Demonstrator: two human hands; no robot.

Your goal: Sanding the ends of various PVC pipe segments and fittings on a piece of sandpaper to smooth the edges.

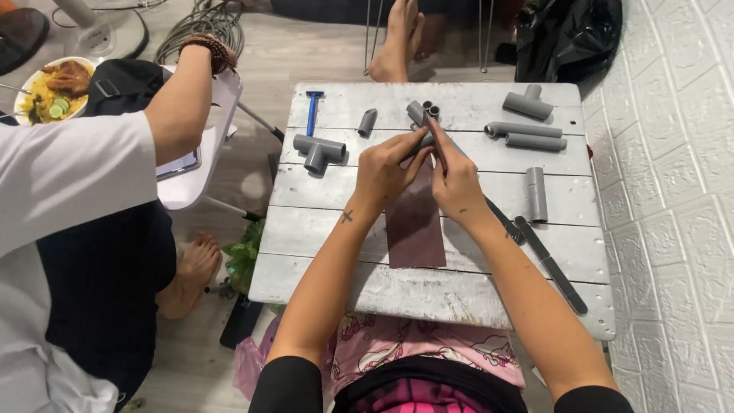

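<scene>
**Pipe work on a white plank surface**

The white wooden surface (344, 229) carries grey pipe pieces. The left hand (382, 170) grips a short grey pipe (425, 142) above its middle; the right hand (456, 180) pinches a brown sandpaper sheet (415, 222) against it.

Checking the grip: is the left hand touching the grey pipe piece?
Touching. The head view shows the left hand with its fingers closed around the grey pipe piece.

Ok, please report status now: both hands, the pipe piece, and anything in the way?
Left hand and right hand both shut on grey pipe piece. Brown sandpaper sheet below. Nothing in the way.
</scene>
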